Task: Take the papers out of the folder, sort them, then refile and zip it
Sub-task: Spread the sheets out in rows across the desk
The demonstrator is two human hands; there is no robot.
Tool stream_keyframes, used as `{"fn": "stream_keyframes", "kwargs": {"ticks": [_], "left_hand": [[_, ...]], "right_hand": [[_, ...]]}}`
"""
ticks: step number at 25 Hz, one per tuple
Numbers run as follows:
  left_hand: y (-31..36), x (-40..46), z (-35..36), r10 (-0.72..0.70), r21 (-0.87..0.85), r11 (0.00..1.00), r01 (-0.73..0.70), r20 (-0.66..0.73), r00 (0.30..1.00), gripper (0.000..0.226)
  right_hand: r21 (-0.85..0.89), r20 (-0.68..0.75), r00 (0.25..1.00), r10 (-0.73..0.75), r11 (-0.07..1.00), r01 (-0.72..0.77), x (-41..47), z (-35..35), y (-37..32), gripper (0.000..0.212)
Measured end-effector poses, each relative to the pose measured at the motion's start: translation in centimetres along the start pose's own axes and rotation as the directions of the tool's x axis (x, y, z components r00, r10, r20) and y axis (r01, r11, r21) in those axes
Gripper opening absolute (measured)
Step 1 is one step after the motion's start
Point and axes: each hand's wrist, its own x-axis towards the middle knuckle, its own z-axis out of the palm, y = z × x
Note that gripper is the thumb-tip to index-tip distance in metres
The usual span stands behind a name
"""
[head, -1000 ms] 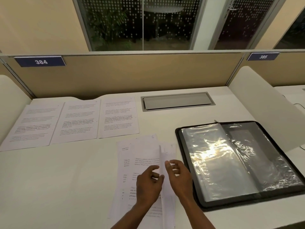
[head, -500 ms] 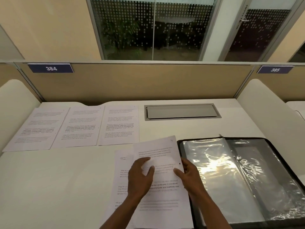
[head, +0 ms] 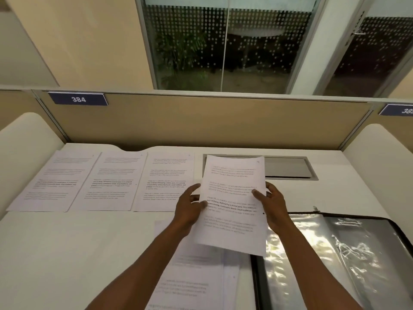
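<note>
Desk edges: The desk was bounded at the back by a tan partition, with rounded white dividers to either side.
Open room: Bare desk surface lay left of the folder, beyond the loose pile, below the row of sheets.
Folder: It lay open and flat at the desk's right, its black zip edge visible along the top and right. Clear plastic sleeves filled it; they reflected light, and no paper could be made out inside them.
Held sheet: One printed sheet was raised above the desk, just left of the folder's top corner, its upper edge overlapping the grey cable hatch. It bore four blocks of text, one partly bold, with a small mark at the top right corner.
Left hand: The left hand pinched the sheet's left edge, thumb on the face.
Right hand: The right hand pinched the right edge, thumb on the face.
Sorted row: Three sheets lay side by side, far left of the folder, edges touching.
Pile: It lay on the desk touching the folder's left edge, under the forearms.
</note>
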Motion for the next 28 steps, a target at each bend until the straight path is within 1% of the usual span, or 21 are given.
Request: {"fn": "stream_keyframes", "kwargs": {"ticks": [3,5,6,8,9,11,13,15,17,19,21,23,24,26,28], "left_hand": [[0.9,3.6,1.3,0.034,0.068,0.997,-0.024,-0.147,0.989,0.054],[0.9,5.4,1.9,0.069,0.129,0.991,-0.043,-0.204,0.977,0.053],[0.7,6.4,2.0,0.098,0.174,0.983,-0.061,-0.214,0.972,0.053],[0.1,7.8,2.0,0.166,0.294,0.950,-0.107,-0.182,0.969,0.050],[-0.3,8.4,1.9,0.197,0.368,0.920,-0.133,-0.142,0.970,0.048],[-1.7,9.6,1.5,0.264,0.492,0.845,-0.209,-0.045,0.963,0.051],[-3.0,10.4,1.0,0.291,0.566,0.783,-0.258,0.034,0.956,0.057],[-4.0,10.7,0.7,0.303,0.638,0.709,-0.302,0.111,0.946,0.056],[-4.9,10.7,0.6,0.328,0.673,0.642,-0.366,0.191,0.925,0.050],[-5.8,10.5,0.6,0.371,0.680,0.613,-0.401,0.200,0.907,0.046],[-6.6,10.7,0.7,0.425,0.679,0.603,-0.419,0.171,0.889,0.043],[-6.7,10.9,0.9,0.421,0.674,0.605,-0.423,0.180,0.889,0.041],[-6.6,10.9,1.0,0.410,0.676,0.604,-0.422,0.190,0.892,0.040],[-6.4,10.9,1.1,0.393,0.683,0.592,-0.427,0.218,0.893,0.040],[-6.6,10.9,1.0,0.391,0.689,0.584,-0.429,0.224,0.893,0.041]], "right_hand": [[-0.232,0.006,1.000,-0.010,0.973,0.011,3.1,1.0,1.0,0.070],[-0.337,-0.021,0.998,-0.054,0.941,0.044,4.1,1.8,1.7,0.073],[-0.377,-0.031,0.994,-0.101,0.922,0.082,4.7,2.2,2.1,0.067],[-0.452,-0.044,0.979,-0.197,0.878,0.156,6.1,3.0,2.5,0.048],[-0.481,-0.060,0.970,-0.235,0.858,0.178,6.9,3.3,2.6,0.040],[-0.521,-0.082,0.960,-0.266,0.833,0.186,8.4,3.7,3.2,0.032],[-0.546,-0.054,0.969,-0.242,0.820,0.175,9.5,3.7,4.1,0.037],[-0.581,0.023,0.980,-0.196,0.795,0.173,9.9,3.7,5.0,0.050],[-0.659,0.123,0.973,-0.195,0.717,0.227,10.1,3.6,6.0,0.060],[-0.750,0.219,0.954,-0.204,0.590,0.298,10.1,3.5,6.8,0.064],[-0.811,0.229,0.940,-0.252,0.485,0.327,10.0,3.4,7.1,0.060],[-0.846,0.192,0.929,-0.315,0.426,0.320,9.9,3.1,7.1,0.049],[-0.862,0.191,0.929,-0.317,0.399,0.314,9.8,3.0,6.9,0.046],[-0.890,0.257,0.924,-0.283,0.305,0.340,9.9,2.5,6.9,0.051],[-0.901,0.332,0.913,-0.236,0.208,0.381,9.8,2.0,7.0,0.063]]}}
